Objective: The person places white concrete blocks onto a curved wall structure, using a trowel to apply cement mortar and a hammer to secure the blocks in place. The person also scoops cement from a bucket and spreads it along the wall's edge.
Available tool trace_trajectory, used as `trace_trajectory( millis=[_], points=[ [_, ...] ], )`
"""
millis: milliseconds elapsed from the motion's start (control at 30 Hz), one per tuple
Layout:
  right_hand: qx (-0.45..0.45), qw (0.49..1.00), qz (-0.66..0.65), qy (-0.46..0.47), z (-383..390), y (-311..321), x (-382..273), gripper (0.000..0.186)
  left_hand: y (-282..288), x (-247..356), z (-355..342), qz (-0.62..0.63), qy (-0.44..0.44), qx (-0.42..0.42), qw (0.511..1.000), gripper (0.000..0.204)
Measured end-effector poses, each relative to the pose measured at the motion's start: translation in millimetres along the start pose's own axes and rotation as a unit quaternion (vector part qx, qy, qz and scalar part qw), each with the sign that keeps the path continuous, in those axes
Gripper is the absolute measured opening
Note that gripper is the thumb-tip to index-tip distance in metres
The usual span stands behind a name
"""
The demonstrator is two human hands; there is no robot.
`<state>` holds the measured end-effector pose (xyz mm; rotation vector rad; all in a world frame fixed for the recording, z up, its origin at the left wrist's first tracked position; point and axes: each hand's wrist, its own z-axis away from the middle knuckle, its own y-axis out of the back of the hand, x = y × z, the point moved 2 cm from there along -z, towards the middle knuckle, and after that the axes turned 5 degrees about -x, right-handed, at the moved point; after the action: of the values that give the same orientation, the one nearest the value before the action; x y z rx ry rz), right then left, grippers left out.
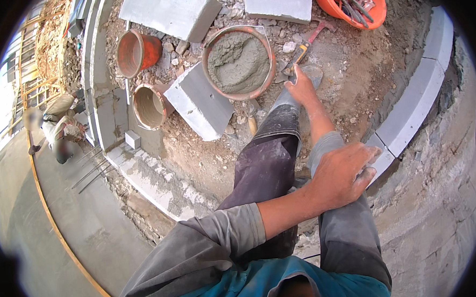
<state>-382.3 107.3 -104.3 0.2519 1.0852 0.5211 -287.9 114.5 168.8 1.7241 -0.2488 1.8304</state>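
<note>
My left hand [341, 179] reaches across to the right, above my right forearm and knee. Its thumb and a finger stand apart, dusty with grey, and nothing shows between them. Further forward, my right hand [302, 88] hangs over the foot of my grey boot [286, 116], two fingers spread. Just beyond its fingertip lies a tool with a yellow and black handle [301, 52]; whether they touch I cannot tell. A hammer with a red handle [316, 32] rests behind that. To the left stands a bucket [207, 69] full of wet grey mortar.
Grey blocks [200, 104] lie around the buckets on rubble. An orange tub [325, 7] holds tools at the far right. Two more buckets, one orange [149, 52] and one mortar-smeared [163, 106], lie left. A curved block course [411, 107] runs right. Another person [61, 123] crouches far left.
</note>
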Motion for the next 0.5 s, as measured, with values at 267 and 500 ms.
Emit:
trace_trajectory(
  millis=[267,500],
  points=[
    [0.089,0.986,-0.119,-0.082,190.4,3.8,56.5,0.053,-14.7,-17.4,85.3,-0.122,-0.096,0.172,0.973,0.039],
    [0.133,0.96,-0.141,-0.2,415.5,12.2,189.2,0.048,32.2,83.1,300.6,0.039,-0.187,0.076,0.979,0.042]
  ],
)
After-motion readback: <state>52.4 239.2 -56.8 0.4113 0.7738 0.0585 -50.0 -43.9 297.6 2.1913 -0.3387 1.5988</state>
